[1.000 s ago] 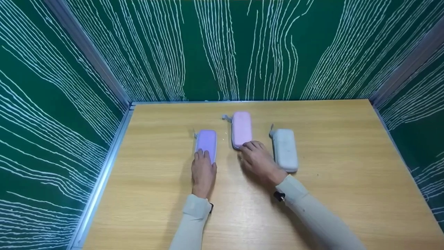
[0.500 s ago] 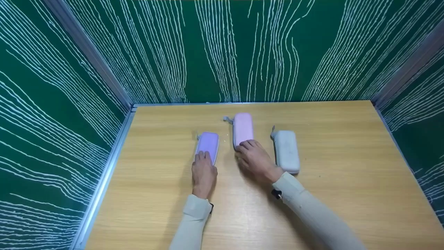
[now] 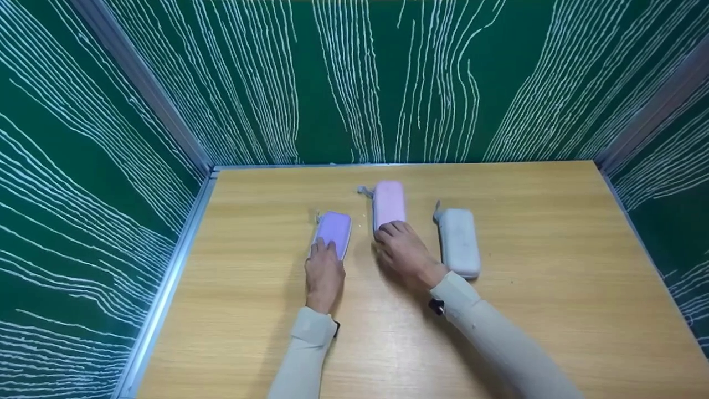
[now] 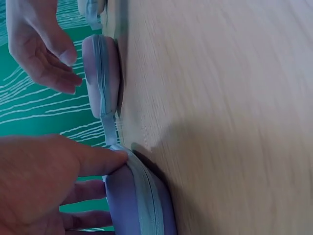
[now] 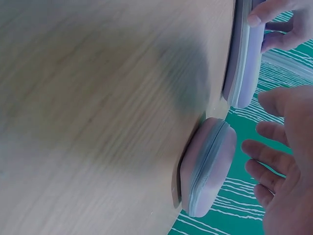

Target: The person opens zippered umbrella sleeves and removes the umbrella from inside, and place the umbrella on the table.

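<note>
**Left hand (image 3: 324,277) grasps the purple case (image 3: 336,228); right hand (image 3: 407,250) is loose at the pink case (image 3: 389,204)**

Green walls (image 3: 308,105) with wavy white lines stand behind and on both sides of your wooden surface (image 3: 221,293). Two pale sleeves (image 3: 498,338) reach in from the near side.

Your right hand is released: its fingers are spread and slightly bent, and the right wrist view shows a gap between them and the pink case. From above, the hand overlaps that case's near end. Your left hand has its thumb at the purple case's zipped edge and its fingers against the top, grasping the near end.

All three cases lie flat. The grey case (image 3: 459,244) is on the right, just beside your right cuff; the pink one sits in the middle, farthest back; the purple one is on the left.

You wear a dark wristband (image 3: 436,306) on each wrist. Smallest are the grey pull tabs (image 3: 364,191), one at each case's far left corner.
</note>
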{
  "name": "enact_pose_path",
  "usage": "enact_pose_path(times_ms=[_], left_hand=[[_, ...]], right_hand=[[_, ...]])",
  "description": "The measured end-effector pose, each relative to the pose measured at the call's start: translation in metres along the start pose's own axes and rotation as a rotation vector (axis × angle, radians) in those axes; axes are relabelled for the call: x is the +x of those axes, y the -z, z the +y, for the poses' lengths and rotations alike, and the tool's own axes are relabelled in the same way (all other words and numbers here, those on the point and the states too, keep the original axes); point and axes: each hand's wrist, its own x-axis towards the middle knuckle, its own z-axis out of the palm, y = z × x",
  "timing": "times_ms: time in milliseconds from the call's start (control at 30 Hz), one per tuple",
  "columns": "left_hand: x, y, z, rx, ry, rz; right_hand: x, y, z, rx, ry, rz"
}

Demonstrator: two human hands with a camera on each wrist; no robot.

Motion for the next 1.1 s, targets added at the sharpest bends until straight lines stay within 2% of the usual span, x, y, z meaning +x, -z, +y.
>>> enact_pose_path(times_ms=[267, 467, 633, 1100], left_hand=[[0.004, 0.004, -0.003, -0.065, 0.035, -0.059], [0.004, 0.004, -0.005, -0.097, 0.034, -0.034], [0.004, 0.004, -0.008, -0.111, 0.03, -0.04], [0.005, 0.007, -0.02, -0.218, 0.049, -0.111]], right_hand=[[0.011, 0.001, -0.004, 0.003, -0.052, -0.039], [0.014, -0.003, -0.002, -0.008, -0.035, -0.026], [0.017, -0.005, -0.001, -0.009, -0.031, -0.034], [0.026, -0.008, -0.004, -0.001, -0.07, -0.09]])
